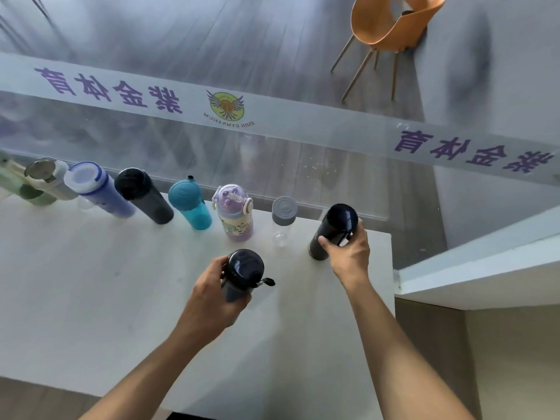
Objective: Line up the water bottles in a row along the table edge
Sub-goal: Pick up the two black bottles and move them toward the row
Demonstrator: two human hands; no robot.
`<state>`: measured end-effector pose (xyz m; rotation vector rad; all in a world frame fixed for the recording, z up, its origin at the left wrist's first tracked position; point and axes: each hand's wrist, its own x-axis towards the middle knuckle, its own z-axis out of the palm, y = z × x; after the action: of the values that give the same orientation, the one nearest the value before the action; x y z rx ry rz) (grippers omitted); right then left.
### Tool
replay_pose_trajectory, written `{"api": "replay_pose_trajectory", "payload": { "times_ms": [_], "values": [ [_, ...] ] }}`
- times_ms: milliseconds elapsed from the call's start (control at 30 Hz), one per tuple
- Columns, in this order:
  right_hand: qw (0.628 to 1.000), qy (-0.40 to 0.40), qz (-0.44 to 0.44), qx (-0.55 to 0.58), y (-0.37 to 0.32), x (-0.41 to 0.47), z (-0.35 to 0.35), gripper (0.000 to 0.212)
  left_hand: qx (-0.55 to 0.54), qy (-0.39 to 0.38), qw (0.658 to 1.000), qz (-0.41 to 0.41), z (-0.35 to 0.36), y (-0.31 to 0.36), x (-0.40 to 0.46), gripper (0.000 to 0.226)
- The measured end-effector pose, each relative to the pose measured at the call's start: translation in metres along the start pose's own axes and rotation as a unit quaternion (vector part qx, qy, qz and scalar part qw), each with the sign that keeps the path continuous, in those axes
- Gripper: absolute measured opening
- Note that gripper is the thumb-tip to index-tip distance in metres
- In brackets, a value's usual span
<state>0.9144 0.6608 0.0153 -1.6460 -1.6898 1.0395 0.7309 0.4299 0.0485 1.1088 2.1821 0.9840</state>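
Observation:
Several bottles stand in a row along the far edge of the white table (91, 298): a green one (33, 194), a pale one (48, 177), a blue-purple one (97, 189), a black one (142, 197), a teal one (191, 204), a lilac child's bottle (235, 215) and a clear bottle with a grey cap (283, 218). My right hand (348, 253) grips a dark flask (333, 228) standing at the row's right end. My left hand (212, 295) holds a dark navy bottle with a side latch (242, 272) above the table's middle, in front of the row.
A glass wall with a frosted band of purple lettering (272, 116) runs right behind the table's far edge. An orange chair (391, 22) stands beyond the glass. A white ledge (485, 268) lies to the right of the table's right edge.

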Motion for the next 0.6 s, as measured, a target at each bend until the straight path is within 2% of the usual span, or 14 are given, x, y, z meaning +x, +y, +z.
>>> {"api": "replay_pose_trajectory", "payload": {
  "times_ms": [200,267,367,400,467,533,600],
  "values": [
    [1.000,0.003,-0.003,0.019,0.003,0.000,-0.004,0.068,-0.007,-0.022,1.000,0.013,0.010,0.011,0.004,0.070],
    [0.999,-0.018,0.007,0.028,0.004,0.000,-0.006,0.078,-0.006,-0.027,0.999,0.017,0.012,0.014,0.004,0.070],
    [0.996,-0.058,0.070,0.015,0.007,-0.006,-0.015,0.098,-0.006,-0.035,0.999,0.022,0.018,0.018,0.003,0.069],
    [0.994,-0.061,0.088,-0.002,0.009,-0.012,-0.019,0.096,-0.006,-0.039,0.999,0.026,0.020,0.019,0.002,0.068],
    [0.993,-0.070,0.097,-0.020,0.013,-0.034,-0.026,0.077,-0.005,-0.051,0.998,0.034,0.028,0.022,0.000,0.068],
    [0.992,-0.098,0.076,-0.004,0.015,-0.063,-0.030,0.057,-0.005,-0.065,0.997,0.040,0.038,0.025,-0.002,0.068],
    [0.986,-0.151,0.058,0.043,0.013,-0.091,-0.033,0.049,0.005,-0.086,0.995,0.050,0.048,0.029,-0.002,0.070]
  ]
}}
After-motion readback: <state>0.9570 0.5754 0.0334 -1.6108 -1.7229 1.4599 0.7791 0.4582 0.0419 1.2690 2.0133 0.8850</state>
